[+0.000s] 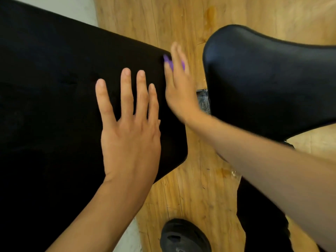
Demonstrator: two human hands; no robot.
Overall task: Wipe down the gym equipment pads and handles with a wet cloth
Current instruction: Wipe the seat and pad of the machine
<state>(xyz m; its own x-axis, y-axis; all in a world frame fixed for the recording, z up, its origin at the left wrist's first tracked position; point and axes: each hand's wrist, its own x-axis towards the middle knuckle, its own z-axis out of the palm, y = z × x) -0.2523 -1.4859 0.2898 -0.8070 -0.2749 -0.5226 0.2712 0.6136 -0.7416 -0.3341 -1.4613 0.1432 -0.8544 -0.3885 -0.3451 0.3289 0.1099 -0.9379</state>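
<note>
Head view: left hand point(131, 135) flat on pad point(54, 79); flat right hand point(179, 88) presses purple cloth point(167, 60) against its edge.

One head-worn camera looks steeply down, close above a black pad point(54, 91) and seemingly wooden floor point(183, 197).

The big black pad point(54, 79) on the left looks matt and smooth, taking almost no light. The black pad point(263, 79) on the right is smooth, leather-like upholstery with a soft bluish sheen along its rounded edge. At the left pad's far right corner a purple cloth point(166, 60) shows, soft and blurred. The floor point(181, 188) is wood-grain plank, slightly glossy, with scuffs and stains. The near black weight plate point(183, 237) looks dull and rubbery.
</note>
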